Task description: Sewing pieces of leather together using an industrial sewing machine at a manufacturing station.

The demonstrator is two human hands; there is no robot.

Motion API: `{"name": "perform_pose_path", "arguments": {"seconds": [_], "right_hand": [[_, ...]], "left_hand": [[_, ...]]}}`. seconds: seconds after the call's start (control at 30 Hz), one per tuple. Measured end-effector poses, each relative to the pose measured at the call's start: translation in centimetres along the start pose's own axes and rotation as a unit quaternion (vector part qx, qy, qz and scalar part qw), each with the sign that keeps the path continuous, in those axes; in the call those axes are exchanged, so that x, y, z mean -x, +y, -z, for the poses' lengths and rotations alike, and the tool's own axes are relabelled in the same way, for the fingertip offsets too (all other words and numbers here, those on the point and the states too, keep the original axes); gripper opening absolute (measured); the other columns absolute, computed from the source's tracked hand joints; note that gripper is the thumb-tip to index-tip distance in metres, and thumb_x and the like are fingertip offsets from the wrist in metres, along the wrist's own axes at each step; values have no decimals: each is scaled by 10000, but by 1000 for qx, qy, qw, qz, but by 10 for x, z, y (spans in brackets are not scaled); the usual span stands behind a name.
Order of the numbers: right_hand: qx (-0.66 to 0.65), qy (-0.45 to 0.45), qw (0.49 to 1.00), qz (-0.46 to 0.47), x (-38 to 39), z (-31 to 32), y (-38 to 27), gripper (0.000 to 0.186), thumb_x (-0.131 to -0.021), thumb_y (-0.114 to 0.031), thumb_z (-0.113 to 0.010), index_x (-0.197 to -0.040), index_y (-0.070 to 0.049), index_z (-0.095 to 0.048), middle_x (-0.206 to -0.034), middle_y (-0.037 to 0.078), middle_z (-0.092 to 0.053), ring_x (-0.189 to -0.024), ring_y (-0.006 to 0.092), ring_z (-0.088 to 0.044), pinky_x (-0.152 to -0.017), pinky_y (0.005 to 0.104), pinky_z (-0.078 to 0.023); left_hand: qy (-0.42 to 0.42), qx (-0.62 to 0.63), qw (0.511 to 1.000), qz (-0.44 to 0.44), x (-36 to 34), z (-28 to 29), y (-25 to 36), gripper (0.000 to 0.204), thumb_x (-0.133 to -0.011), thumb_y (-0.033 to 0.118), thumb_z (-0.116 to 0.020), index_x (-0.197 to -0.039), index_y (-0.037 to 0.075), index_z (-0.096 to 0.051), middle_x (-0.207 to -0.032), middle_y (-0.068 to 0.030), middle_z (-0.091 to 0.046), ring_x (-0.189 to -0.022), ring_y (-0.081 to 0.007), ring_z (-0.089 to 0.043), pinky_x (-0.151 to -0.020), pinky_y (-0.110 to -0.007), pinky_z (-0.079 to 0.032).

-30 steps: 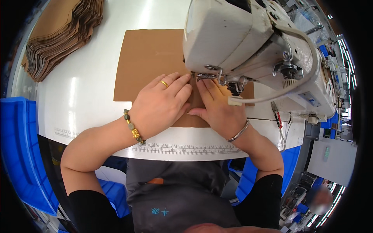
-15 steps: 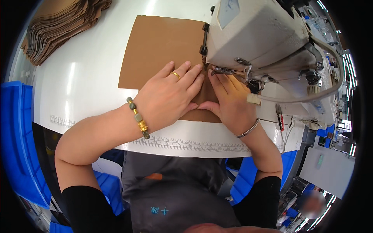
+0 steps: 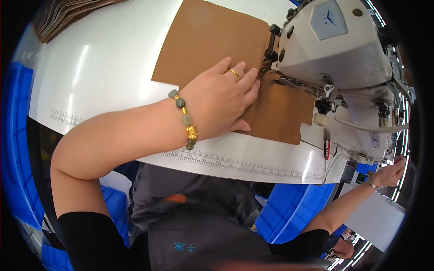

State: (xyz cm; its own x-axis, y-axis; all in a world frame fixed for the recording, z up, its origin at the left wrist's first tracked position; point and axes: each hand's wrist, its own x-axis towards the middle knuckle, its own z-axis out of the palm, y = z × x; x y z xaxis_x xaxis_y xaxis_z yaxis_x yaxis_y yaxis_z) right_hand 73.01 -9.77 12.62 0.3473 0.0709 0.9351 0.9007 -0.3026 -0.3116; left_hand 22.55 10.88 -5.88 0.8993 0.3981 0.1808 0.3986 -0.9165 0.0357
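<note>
left hand [image 3: 222, 98] flat, right hand [image 3: 389, 174] out sideways

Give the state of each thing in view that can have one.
Left hand: palm down on the brown sheet.
Brown sheet: spread out, partly under the sewing machine.
Sewing machine: upright; running or stopped, cannot tell.
Right hand: out to the right, away from the sheet; grasp unclear.
Brown stack: piled, partly out of frame.
Red-handled snips: lying on the table; blades unclear.
</note>
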Motion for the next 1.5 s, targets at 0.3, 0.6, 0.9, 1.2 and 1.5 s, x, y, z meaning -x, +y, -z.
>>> {"name": "perform_pose_path", "arguments": {"seconds": [0.3,0.6,0.9,1.2,1.5], "right_hand": [[-80,-218,865,-446,-14,16,218,694,-999,-548,-626,-1377,33,-593,-1319,140,-666,-1185,244,-644,-967,368,-536],[-159,-152,888,-405,0,29,206,639,-1022,-496,-621,-1389,24,-571,-1347,137,-645,-1195,251,-643,-982,369,-550],[-173,-118,896,-392,37,19,165,675,-1064,-539,-512,-1442,21,-515,-1417,144,-595,-1268,282,-599,-1030,415,-525],[-184,-110,907,-362,47,18,158,637,-1080,-512,-490,-1447,8,-511,-1405,147,-602,-1224,304,-631,-981,450,-572],[-222,-98,890,-385,57,17,146,676,-1062,-522,-521,-1496,-7,-461,-1487,165,-539,-1322,319,-568,-1063,469,-531]], "left_hand": [[9,-12,1000,-3,-1,-3,0,796,-897,589,-661,-1421,-1,-559,-1487,-119,-545,-1392,-285,-503,-1212,-442,-344],[7,2,1000,-9,0,-1,-2,792,-888,570,-676,-1414,-11,-560,-1479,-133,-548,-1379,-292,-508,-1203,-446,-351],[10,-1,1000,-15,0,-1,-5,804,-885,574,-676,-1421,-13,-552,-1482,-140,-550,-1376,-300,-514,-1207,-455,-346],[10,-6,1000,-19,1,2,-6,802,-880,563,-687,-1435,2,-543,-1495,-125,-545,-1389,-284,-515,-1214,-454,-339],[-9,11,1000,-18,0,5,-8,804,-883,569,-688,-1439,7,-539,-1495,-122,-544,-1398,-277,-510,-1211,-454,-342]]}}
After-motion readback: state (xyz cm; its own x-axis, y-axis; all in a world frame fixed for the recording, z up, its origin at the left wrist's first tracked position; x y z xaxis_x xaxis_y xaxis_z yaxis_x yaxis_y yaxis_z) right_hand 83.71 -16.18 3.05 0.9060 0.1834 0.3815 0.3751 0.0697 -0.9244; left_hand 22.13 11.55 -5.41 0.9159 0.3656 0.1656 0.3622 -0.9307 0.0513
